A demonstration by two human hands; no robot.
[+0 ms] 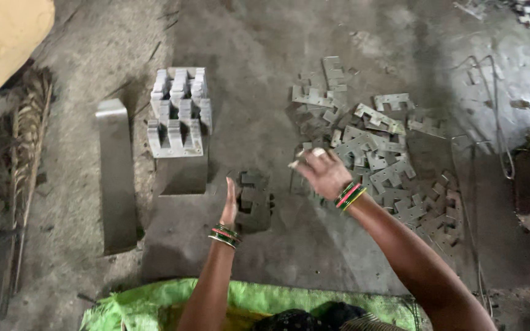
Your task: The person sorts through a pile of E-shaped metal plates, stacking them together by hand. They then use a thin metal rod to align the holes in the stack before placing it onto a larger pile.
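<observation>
Nearest the camera I see a bright green cloth across the lap, with both forearms reaching out over it. The left hand stands on edge, palm flat and fingers straight together, empty — it presses against the left side of a small dark stack of notched metal plates on the concrete floor. Bangles ring that wrist.

The right hand hovers to the right of the small stack and slightly beyond it, fingers loosely curled with the tips drawn together; I cannot tell whether a plate is pinched in them. Coloured bangles sit on this wrist too. Directly under and beyond this hand lies a loose heap of flat notched metal plates, spreading out to its right.

Beyond the left hand, a neat tall stack of the same plates stands on a metal block. Left of that lies a long flat metal bar — and farther left, a dry-fibre broom. A bent wire lies past the heap.
</observation>
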